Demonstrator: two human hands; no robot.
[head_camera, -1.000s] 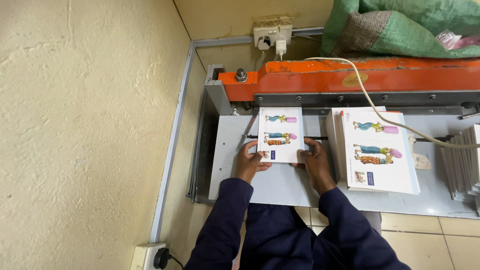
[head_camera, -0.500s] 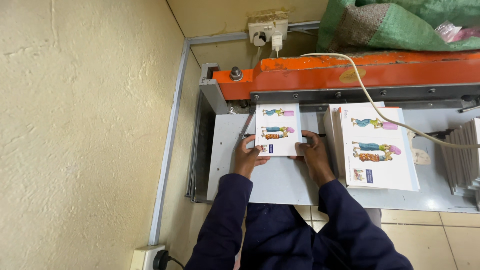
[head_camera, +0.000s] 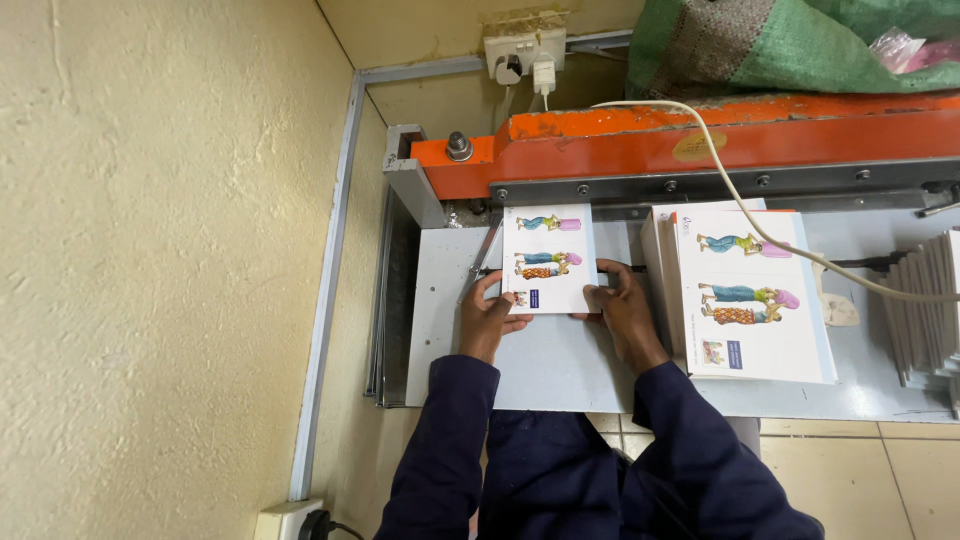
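Head camera view, looking straight down at a person in dark blue sleeves working at a grey metal table (head_camera: 560, 375) set into the corner of a cream wall (head_camera: 150, 250). Far to the left of the left hand (head_camera: 487, 318), that wall fills the picture, with a grey pipe (head_camera: 325, 300) running down along its edge. The left hand holds the lower left corner of a small white booklet (head_camera: 548, 258), thumb on top of the cover and fingers curled around its edge. The booklet lies flat on the table between the two hands, its far end pushed up against an orange machine bar (head_camera: 700, 140) that crosses the table just beyond the fingertips. Its cover shows small coloured drawings of people. The right hand (head_camera: 622, 305) grips the booklet's lower right corner, fingers spread narrowly over the cover. Just right of the right hand sits a stack of matching booklets (head_camera: 745, 300), taller than the single one and not touching it. A cream cable (head_camera: 740, 215) drapes across that stack from a wall socket (head_camera: 525, 50) above the machine. Further right, thin grey sheets (head_camera: 925, 310) stand on edge. Beyond the bar, up and to the right, lies a green sack (head_camera: 800, 45).
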